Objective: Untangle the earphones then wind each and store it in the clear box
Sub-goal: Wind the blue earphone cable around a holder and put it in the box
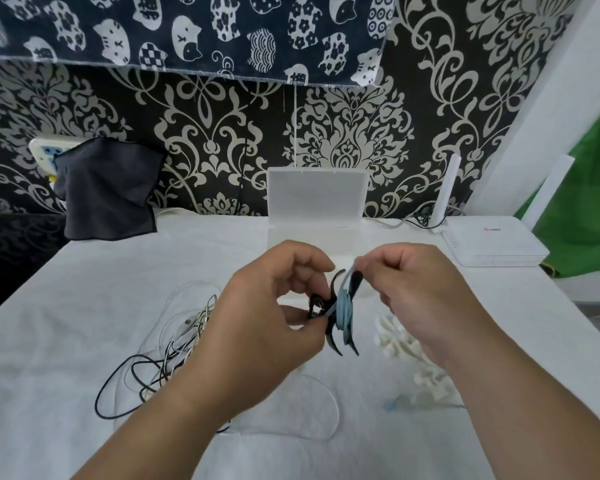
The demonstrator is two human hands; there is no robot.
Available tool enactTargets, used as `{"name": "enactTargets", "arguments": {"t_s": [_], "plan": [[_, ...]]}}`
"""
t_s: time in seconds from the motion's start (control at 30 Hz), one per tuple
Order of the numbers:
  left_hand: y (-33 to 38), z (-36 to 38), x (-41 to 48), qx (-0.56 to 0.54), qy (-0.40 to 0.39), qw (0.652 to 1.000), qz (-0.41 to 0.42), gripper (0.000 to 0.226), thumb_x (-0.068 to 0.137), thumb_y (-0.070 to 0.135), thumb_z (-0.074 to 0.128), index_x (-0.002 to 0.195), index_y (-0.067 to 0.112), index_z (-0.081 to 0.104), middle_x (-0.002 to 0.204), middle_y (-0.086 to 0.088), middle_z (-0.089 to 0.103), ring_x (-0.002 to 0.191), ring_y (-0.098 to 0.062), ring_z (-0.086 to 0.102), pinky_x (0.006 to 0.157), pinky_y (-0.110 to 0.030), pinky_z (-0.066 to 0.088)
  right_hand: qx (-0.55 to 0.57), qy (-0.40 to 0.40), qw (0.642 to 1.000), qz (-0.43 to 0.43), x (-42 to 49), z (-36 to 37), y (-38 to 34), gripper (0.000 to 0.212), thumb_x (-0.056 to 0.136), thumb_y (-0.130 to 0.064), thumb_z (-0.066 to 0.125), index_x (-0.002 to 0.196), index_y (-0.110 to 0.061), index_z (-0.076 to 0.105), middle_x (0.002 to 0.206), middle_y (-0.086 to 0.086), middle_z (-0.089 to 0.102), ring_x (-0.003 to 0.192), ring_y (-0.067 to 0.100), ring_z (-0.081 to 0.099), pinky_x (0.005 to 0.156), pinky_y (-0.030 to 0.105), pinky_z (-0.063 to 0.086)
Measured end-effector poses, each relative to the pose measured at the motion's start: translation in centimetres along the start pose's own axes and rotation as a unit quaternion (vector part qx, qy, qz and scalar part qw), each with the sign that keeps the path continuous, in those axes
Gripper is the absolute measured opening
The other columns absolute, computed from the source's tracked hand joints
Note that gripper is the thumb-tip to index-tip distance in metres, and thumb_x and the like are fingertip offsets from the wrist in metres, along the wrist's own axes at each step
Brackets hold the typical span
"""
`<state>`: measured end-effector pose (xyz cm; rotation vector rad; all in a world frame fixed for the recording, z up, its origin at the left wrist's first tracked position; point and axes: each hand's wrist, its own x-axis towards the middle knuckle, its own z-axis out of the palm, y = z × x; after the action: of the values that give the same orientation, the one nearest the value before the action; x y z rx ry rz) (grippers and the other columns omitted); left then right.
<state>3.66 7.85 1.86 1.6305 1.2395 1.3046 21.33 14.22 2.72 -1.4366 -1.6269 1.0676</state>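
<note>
left hand (pixel 271 327) pinches one black winder (pixel 334 342), right hand (pixel 416 299) pinches one blue cord (pixel 345 306), near one clear box (pixel 317 195)

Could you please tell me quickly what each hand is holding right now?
Left hand: closed, pinching the black winder that has the blue earphone cable wound on it.
Right hand: closed, pinching the blue earphone cable above the winder.

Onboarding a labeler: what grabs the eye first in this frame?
Two hands at centre: the left hand pinches a black winder while the right hand pinches the light blue cord coiled around it. Behind them stands the clear box, lid up; a tangle of black and white cords lies to the left on the white table.
</note>
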Motion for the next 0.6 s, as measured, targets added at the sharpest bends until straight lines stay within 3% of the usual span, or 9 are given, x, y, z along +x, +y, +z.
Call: {"name": "enactTargets", "arguments": {"t_s": [0.13, 0.27, 0.43, 0.6], "plan": [[-0.2, 0.0, 0.3, -0.062, 0.065, 0.996, -0.015, 0.054, 0.070, -0.020, 0.072, 0.093, 0.028, 0.067, 0.083, 0.003, 0.066, 0.088, -0.012, 0.064, 0.063, -0.025, 0.057, -0.069, -0.115, 0.990, 0.052, -0.3, 0.8, 0.3, 0.035, 0.098, -0.031, 0.058, 0.070, -0.014, 0.071, 0.054, -0.003, 0.044, 0.055, 0.019, 0.036, 0.059, 0.030, 0.027], [-0.4, -0.2, 0.3, -0.034, 0.108, 0.993, -0.027, 0.053, 0.072, -0.019, 0.071, 0.097, 0.027, 0.070, 0.084, 0.004, 0.067, 0.083, -0.008, 0.064, 0.063, -0.025, 0.057, -0.073, -0.247, 0.964, 0.065, -0.9, 1.4, 0.0, 0.036, 0.102, -0.030, 0.051, 0.079, -0.014, 0.074, 0.059, -0.001, 0.044, 0.057, 0.016, 0.035, 0.059, 0.032, 0.028], [-0.6, -0.6, 0.4, 0.023, 0.144, 0.988, -0.048, 0.046, 0.075, -0.012, 0.072, 0.093, 0.030, 0.072, 0.083, 0.010, 0.069, 0.069, -0.006, 0.067, 0.064, -0.018, 0.055, -0.070, -0.306, 0.948, 0.049, -1.2, 0.7, -0.5, 0.036, 0.103, -0.027, 0.050, 0.082, -0.011, 0.074, 0.059, -0.002, 0.042, 0.053, 0.011, 0.035, 0.056, 0.026, 0.028], [-0.6, -0.4, 0.3, 0.104, 0.164, 0.981, -0.032, 0.045, 0.074, -0.008, 0.072, 0.086, 0.035, 0.072, 0.086, 0.017, 0.068, 0.078, -0.008, 0.069, 0.062, -0.005, 0.048, -0.039, -0.358, 0.933, 0.024, -1.7, 0.3, -1.0, 0.035, 0.103, -0.026, 0.050, 0.078, -0.016, 0.073, 0.052, -0.007, 0.038, 0.051, 0.010, 0.032, 0.054, 0.024, 0.027]]}}
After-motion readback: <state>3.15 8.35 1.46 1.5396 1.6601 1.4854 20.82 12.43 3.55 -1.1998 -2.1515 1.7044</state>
